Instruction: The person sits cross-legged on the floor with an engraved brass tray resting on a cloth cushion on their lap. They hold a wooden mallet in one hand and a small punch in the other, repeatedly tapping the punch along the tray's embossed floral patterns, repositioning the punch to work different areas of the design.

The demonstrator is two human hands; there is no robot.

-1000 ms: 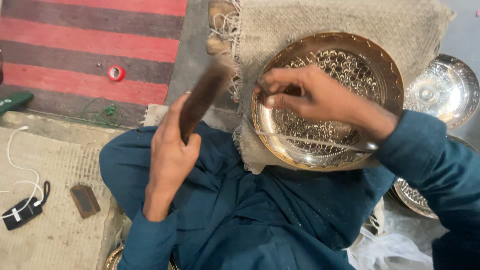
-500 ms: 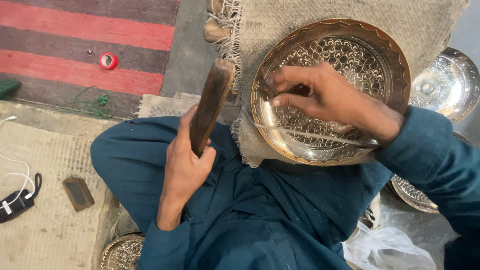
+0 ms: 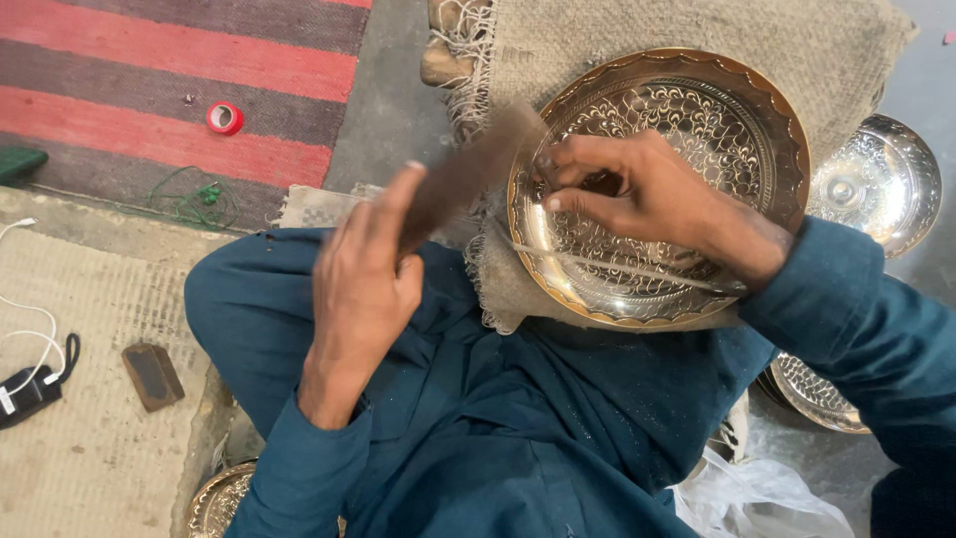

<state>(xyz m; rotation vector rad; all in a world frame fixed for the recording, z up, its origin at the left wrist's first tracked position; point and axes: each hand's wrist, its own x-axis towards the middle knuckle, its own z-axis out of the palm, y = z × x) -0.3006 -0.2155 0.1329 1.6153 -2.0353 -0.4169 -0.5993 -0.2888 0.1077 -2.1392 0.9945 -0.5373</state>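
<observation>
Since half a second ago, the left hand (image 3: pixel 363 289) has swung the dark wooden mallet (image 3: pixel 468 169) toward the engraved metal plate (image 3: pixel 697 130); its head now blurs at the plate's left rim, where before it stood clear and upright. Left fingers are wrapped tight around the handle. The right hand (image 3: pixel 647 194) pinches a small punch (image 3: pixel 546 167) between thumb and fingertips, tip on the plate's inner surface, near the left rim.

The plate rests tilted on a burlap pad (image 3: pixel 597 40) over the person's lap, lower edge toward the body.

Handling, judged: plate is stiff sheet metal, polished and likely slippery, moderately light; the relief could dent, so grip it by the scalloped rim. Mallet is rigid, held low on the handle.

Counts: one mallet, one punch, one plate in work. Three other metal dishes partly visible: right edge (image 3: pixel 876 179), lower right (image 3: pixel 817 389), bottom left (image 3: pixel 214 503). One red tape roll (image 3: pixel 225 118) on the striped rug (image 3: pixel 149 60). One dark block (image 3: pixel 152 377) on the mat.
</observation>
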